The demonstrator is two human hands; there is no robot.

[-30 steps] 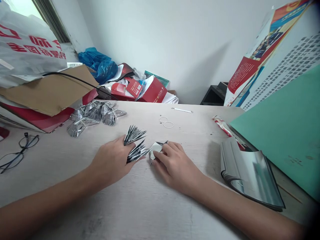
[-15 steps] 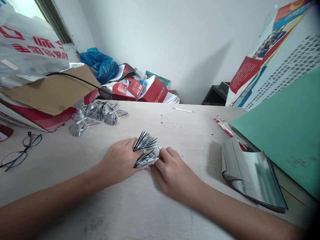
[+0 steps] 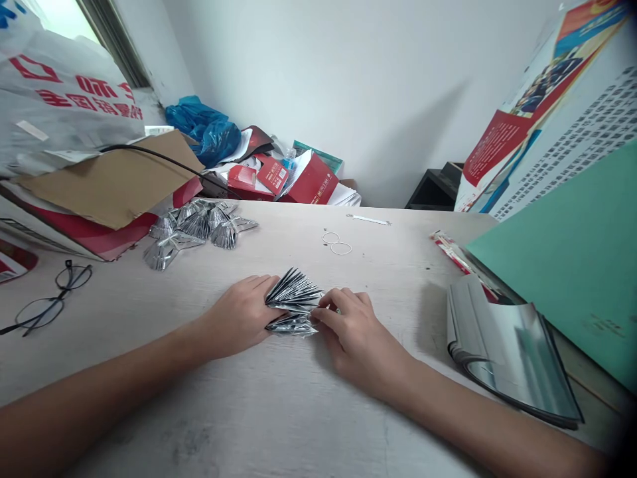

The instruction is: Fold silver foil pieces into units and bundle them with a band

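Note:
My left hand point(image 3: 246, 315) is closed around a pleated bundle of silver foil paper point(image 3: 294, 291), whose folds fan out upward and to the right. A lower layer of the same foil pokes out beneath the fingers. With thumb and index finger pinched together, my right hand point(image 3: 352, 325) takes the right edge of the bundle. Farther back on the left lie several finished-looking silver foil pieces point(image 3: 196, 226), pleated and tied at the waist. Two thin white rubber bands point(image 3: 341, 248) rest on the tabletop beyond my right hand.
At right, a stack of silver foil sheets point(image 3: 512, 352) leans by a green board point(image 3: 557, 265). Eyeglasses point(image 3: 62, 292) lie at left, below a cardboard box point(image 3: 114, 179). A narrow white strip point(image 3: 371, 220) is near the back edge of the table point(image 3: 279, 411); red boxes point(image 3: 313, 179) stand behind.
The foil's upper pleats have spread wider toward the right. My right hand has shifted slightly right and up, its fingers now at the bundle's edge. The view has moved a little.

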